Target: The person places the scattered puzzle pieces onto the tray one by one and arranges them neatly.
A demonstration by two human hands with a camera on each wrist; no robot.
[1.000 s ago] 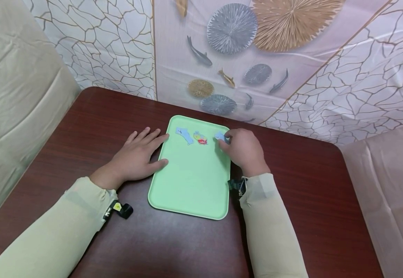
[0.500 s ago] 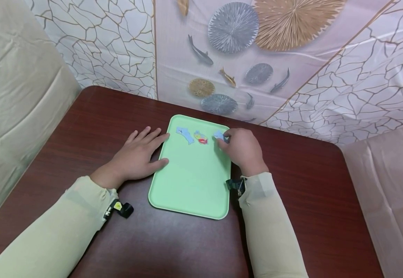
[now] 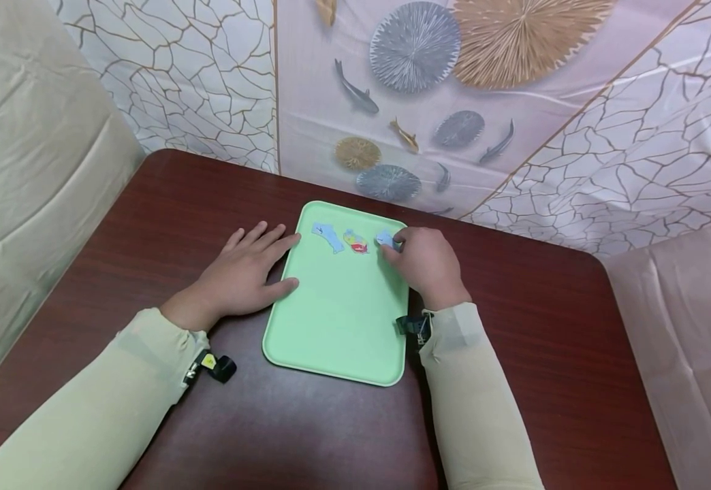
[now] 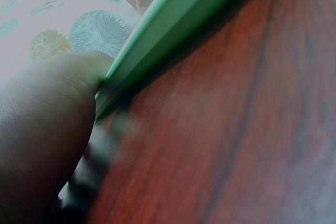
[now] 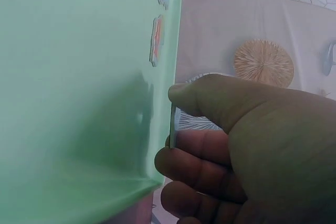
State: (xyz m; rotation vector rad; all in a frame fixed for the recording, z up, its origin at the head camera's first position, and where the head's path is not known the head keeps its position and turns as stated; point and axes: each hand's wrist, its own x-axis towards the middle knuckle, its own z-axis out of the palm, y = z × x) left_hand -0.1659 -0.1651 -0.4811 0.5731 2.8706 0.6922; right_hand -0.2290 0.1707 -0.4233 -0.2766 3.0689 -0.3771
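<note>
Right wrist view, and here's the grip: the right hand (image 3: 428, 262) has the blue piece (image 3: 385, 238) pinched, thumb (image 5: 191, 97) on one face, fingers (image 5: 189, 169) curled in behind. The piece stands edge-on to this camera, thin as card, over the tray's (image 3: 334, 320) far right corner; whether its lower edge touches the tray, I can't tell.

How should it handle? Light, surely, next to no weight at all. Stiff enough to hold flat in a pinch, I'd judge, though squeeze hard and a corner could crease. Slim edges look the tricky part: lying flat on that smooth tray it would probably skate before it lifted. Best hold, for my money, is right here, thumb and fingertip across the two faces near one edge, leaving the rest free.

Along the tray's far edge, the red piece (image 3: 355, 243) lies flat, well short of the middle; just beside it, toward the far left corner, the long piece (image 3: 327, 237).

Out to the tray's left edge: the left hand (image 3: 239, 275), fingers spread, forefinger and thumb touching the rim, ideal for steadying. Under it all, the dark desk (image 3: 551, 340), with the tray near its far edge.
</note>
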